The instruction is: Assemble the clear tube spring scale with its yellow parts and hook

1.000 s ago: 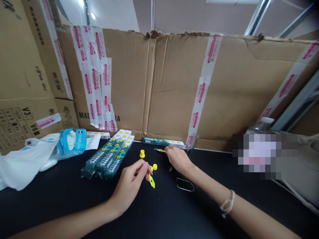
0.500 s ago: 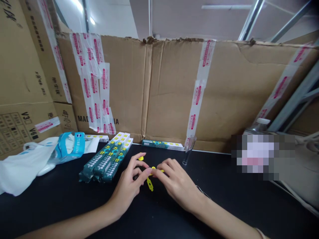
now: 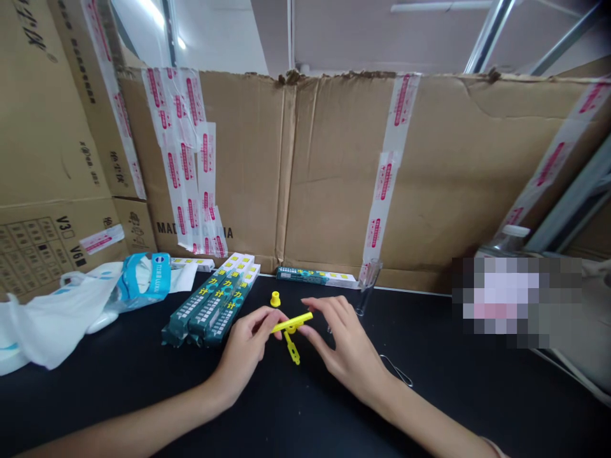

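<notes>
My left hand pinches one end of a slim yellow rod, which points to the right. My right hand has its thumb and index finger apart around the rod's free end; whether the thumb touches is unclear. Just under the rod is a flat yellow piece with slots, its upper part partly hidden. A small yellow cap stands on the black table beyond my left fingers. To the right of my right wrist lies a bent metal wire.
Several dark green and white long boxes lie left of my hands. Another such box lies along the cardboard wall. A clear tube stands behind my right hand. White-and-blue packaging is at far left, a plastic bottle at right.
The yellow rod now shows at full length in my left hand, and my right fingers have spread from their pinch. My left index finger has drawn back from the cap. The view has shifted slightly.
</notes>
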Demonstrator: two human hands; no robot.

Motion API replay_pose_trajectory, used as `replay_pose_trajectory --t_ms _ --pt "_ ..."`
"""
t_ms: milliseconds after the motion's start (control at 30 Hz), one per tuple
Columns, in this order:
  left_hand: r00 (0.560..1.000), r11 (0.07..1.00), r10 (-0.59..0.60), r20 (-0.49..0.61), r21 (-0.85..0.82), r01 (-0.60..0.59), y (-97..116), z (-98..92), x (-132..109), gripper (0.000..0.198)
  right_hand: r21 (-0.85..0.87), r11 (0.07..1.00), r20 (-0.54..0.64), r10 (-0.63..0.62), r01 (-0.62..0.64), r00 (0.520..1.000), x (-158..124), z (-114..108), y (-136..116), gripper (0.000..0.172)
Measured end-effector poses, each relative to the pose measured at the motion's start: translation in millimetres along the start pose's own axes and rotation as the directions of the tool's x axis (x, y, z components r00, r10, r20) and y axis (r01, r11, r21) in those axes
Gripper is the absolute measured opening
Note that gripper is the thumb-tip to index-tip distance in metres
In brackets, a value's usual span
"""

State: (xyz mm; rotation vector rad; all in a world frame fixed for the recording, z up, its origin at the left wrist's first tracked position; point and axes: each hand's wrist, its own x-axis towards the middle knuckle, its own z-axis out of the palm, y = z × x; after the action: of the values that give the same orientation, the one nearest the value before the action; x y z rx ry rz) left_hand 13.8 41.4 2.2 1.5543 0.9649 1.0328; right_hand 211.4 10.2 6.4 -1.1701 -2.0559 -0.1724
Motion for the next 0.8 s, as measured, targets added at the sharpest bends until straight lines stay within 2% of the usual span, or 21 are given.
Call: replay_pose_trajectory --t_ms 167,333,400,600,800 --pt "1.0 0.999 0.025 -0.012 0.034 -0.025 3.3 1.0 -0.1 0.04 -0.021 1.0 0.09 0.001 0.001 0.996 -0.7 7.4 4.3 0.033" --pt "0.999 0.996 0.048 -0.01 0.073 -0.047 6.9 2.7 -1.6 0.033 0.035 0.999 0.111 0.035 -0.039 0.993 4.1 17.4 3.1 0.009" --pt "0.998 0.995 0.057 -0.016 0.085 -0.055 7.7 2.8 -2.1 0.033 0.093 0.993 0.092 0.069 -0.078 0.993 5.2 16.9 3.2 0.006" --pt "0.996 0.988 0.084 -0.028 0.129 -0.08 9.2 2.3 -3.3 0.029 0.272 0.93 0.034 0.247 -0.247 0.968 -4.8 -2.2 3.1 0.004" --pt "0.996 0.982 0.093 0.016 0.162 -0.094 7.6 2.8 -4.0 0.023 0.364 0.863 0.02 0.368 -0.35 0.929 -27.3 -21.2 11.0 0.019"
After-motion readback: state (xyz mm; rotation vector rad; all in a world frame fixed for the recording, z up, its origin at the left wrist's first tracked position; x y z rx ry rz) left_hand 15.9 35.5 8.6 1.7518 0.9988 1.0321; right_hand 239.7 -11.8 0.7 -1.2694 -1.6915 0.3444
